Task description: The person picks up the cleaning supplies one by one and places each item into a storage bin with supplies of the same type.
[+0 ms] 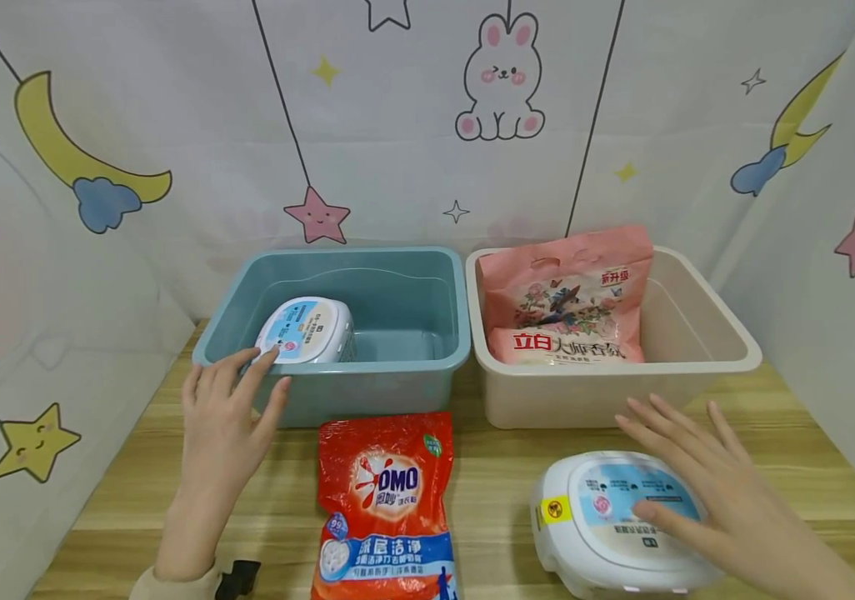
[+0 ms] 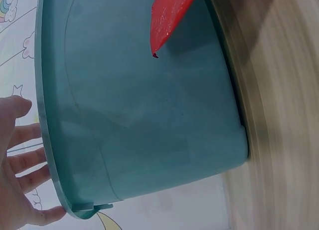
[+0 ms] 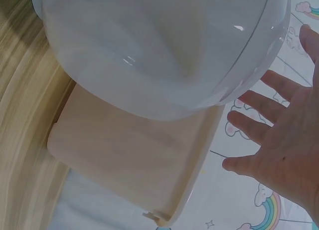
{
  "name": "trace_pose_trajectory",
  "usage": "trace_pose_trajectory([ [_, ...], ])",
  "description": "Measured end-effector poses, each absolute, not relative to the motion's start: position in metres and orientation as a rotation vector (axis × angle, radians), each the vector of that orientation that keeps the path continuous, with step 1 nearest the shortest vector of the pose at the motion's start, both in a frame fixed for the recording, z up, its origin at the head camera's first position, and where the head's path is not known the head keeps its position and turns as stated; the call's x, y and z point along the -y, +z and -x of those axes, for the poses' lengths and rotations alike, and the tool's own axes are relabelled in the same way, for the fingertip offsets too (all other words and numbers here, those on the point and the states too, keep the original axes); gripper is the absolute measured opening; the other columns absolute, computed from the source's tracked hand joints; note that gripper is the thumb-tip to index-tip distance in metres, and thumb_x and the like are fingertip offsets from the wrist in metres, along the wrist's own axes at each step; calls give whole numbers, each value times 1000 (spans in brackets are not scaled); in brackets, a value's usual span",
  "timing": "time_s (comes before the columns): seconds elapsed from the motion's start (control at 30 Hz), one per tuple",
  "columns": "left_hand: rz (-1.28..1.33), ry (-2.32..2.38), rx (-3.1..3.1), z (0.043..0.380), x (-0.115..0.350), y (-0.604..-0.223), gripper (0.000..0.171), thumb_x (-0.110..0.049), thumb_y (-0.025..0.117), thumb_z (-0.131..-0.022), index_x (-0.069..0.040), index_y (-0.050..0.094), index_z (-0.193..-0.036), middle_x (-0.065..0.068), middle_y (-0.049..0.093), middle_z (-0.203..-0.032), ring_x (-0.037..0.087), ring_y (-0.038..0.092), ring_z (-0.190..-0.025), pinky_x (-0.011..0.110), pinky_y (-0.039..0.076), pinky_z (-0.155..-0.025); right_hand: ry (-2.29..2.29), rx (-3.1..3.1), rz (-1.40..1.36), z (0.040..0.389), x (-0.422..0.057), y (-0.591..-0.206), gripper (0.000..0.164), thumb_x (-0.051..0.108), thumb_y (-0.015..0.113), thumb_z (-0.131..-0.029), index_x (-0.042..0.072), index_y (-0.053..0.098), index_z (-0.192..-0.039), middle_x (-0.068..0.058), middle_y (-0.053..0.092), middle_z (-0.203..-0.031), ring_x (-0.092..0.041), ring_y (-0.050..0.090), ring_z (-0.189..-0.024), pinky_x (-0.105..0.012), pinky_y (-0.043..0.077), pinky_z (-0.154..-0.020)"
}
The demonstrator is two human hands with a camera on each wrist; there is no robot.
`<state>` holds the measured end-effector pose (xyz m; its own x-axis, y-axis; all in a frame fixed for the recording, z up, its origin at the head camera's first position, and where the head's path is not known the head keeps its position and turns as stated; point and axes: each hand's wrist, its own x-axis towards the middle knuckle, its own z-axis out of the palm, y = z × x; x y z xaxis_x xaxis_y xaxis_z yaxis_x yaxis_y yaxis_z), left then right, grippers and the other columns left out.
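Note:
At the front left corner of the blue-green bin [image 1: 375, 379], my left hand [image 1: 225, 425] is spread over the rim. Its fingertips are at the edge of a white detergent box [image 1: 307, 329] inside that bin; contact cannot be made out. My right hand [image 1: 735, 492] hovers with fingers apart over a second white detergent box [image 1: 622, 521] on the table. In the right wrist view, the fingers of the right hand [image 3: 284, 125] are extended beside this box [image 3: 149, 55]. Neither hand grips anything.
A red OMO washing powder bag [image 1: 386, 508] lies on the wooden table [image 1: 498, 492] between the hands. To the right of the blue-green bin stands a beige bin [image 1: 555, 400] holding a pink detergent bag [image 1: 566, 292]. A printed curtain [image 1: 412, 108] hangs behind.

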<state>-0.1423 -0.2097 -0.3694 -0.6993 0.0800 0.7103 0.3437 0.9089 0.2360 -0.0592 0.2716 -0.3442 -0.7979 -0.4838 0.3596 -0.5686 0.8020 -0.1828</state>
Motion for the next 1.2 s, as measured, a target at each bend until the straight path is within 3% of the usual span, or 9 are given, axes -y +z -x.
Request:
trace_pose_trajectory([
  [0.63,309,-435,2242,145,207,-373,33,-11,75,-80,-3,68,-112,19,63,-109,40,53,-106,68,27,-105,405,2739,-848,59,-268,-349,90,45,81,-70,22,40,-146,2,33,-156,-7,7,-151,-32,-13,-121],
  [0.93,268,-442,2243,145,204,-375,32,-11,76,-79,-2,68,-109,19,63,-108,40,52,-104,68,26,-106,419,2786,-895,59,-271,-349,103,56,83,-60,25,38,-147,5,33,-156,-1,4,-150,-27,-16,-120],
  [1.2,264,-437,2221,147,203,-375,34,-10,78,-77,-3,68,-108,19,63,-108,39,52,-104,68,26,-106,404,2796,-935,58,-273,-352,105,63,79,-60,25,36,-148,5,33,-156,0,5,-149,-24,-16,-119],
])
